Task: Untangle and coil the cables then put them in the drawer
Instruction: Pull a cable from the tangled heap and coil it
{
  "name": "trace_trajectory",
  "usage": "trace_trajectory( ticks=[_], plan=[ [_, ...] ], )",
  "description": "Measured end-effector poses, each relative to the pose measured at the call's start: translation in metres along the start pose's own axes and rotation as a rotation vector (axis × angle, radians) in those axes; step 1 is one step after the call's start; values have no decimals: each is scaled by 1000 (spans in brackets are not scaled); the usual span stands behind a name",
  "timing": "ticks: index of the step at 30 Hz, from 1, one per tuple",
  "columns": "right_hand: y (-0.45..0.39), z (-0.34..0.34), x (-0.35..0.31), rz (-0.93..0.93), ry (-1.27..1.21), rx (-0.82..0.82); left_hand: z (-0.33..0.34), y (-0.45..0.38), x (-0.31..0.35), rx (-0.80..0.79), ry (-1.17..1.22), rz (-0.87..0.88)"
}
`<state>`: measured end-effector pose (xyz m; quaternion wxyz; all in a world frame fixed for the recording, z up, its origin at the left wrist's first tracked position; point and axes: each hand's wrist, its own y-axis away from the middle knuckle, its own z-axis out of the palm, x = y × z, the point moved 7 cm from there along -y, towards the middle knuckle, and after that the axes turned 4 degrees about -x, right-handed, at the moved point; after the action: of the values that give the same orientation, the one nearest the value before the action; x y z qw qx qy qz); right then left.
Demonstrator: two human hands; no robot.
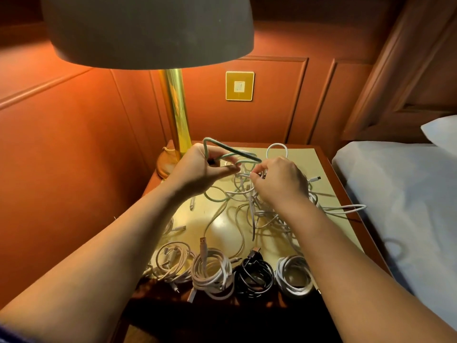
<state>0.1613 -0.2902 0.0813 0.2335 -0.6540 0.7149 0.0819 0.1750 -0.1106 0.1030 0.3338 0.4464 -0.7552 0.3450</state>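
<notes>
The bed (405, 194) with its white sheet runs along the right edge of the table (329, 167), a pillow (442, 132) at its far end. The lamp (148, 28) stands on the table's far left corner, its wide shade overhead and its brass stem rising from a round base. A gold switch plate (239, 85) sits on the wall panel behind the far edge.

Across the middle of the table lies the tangle of white cables (267, 214), loose loops spilling toward the right edge. Along the near edge four coiled cables lie in a row: a cream coil (173, 264) at the left, a white coil (214, 274) just beside it, a black coil (254, 276) next, and another white coil (294, 276) at the right.

My left hand (200, 169) is raised over the far part of the table, its fingers curled around the green cable (230, 151), which arches up in a loop and runs across to my right hand (279, 181). My right fingers are pinched together on strands at the top of the tangle, where the green cable meets them.
</notes>
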Motion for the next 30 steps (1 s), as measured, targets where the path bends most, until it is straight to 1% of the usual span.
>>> trace_trajectory(
  ticks=[5, 8, 11, 12, 14, 16, 17, 20, 22, 25, 28, 30],
  plan=[
    [-4, 2, 1, -1, -31, 33, -10, 2, -4, -13, -26, -32],
    [-8, 0, 3, -3, -171, 48, -14, 0, -11, -60, -59, -29],
    [-10, -4, 2, -45, -305, 47, -12, -1, -12, -101, -102, -30],
    [-10, -6, 2, -65, -325, 50, -10, -3, -15, -99, -99, -40],
    [-9, -7, 0, -89, -353, 46, -8, -4, -17, -45, -91, -68],
    [-8, -5, 0, -84, -385, 36, -3, -4, -24, 15, -103, -163],
    [-9, -3, 0, -74, -401, 33, 0, -3, -24, 14, -132, -218],
    [-11, 2, 3, -35, -418, 34, 19, 2, -32, -94, -188, -371],
    [-11, 5, 5, -14, -438, 30, 27, 2, -34, -108, -222, -396],
    [-10, 3, 3, -25, -408, 76, 31, -3, -31, -81, -273, -348],
    [-2, -13, -3, -99, -251, 230, 24, -8, -21, -35, -298, -241],
    [0, -17, -5, -141, -112, 289, 15, -10, -14, -8, -275, -174]
  ],
)
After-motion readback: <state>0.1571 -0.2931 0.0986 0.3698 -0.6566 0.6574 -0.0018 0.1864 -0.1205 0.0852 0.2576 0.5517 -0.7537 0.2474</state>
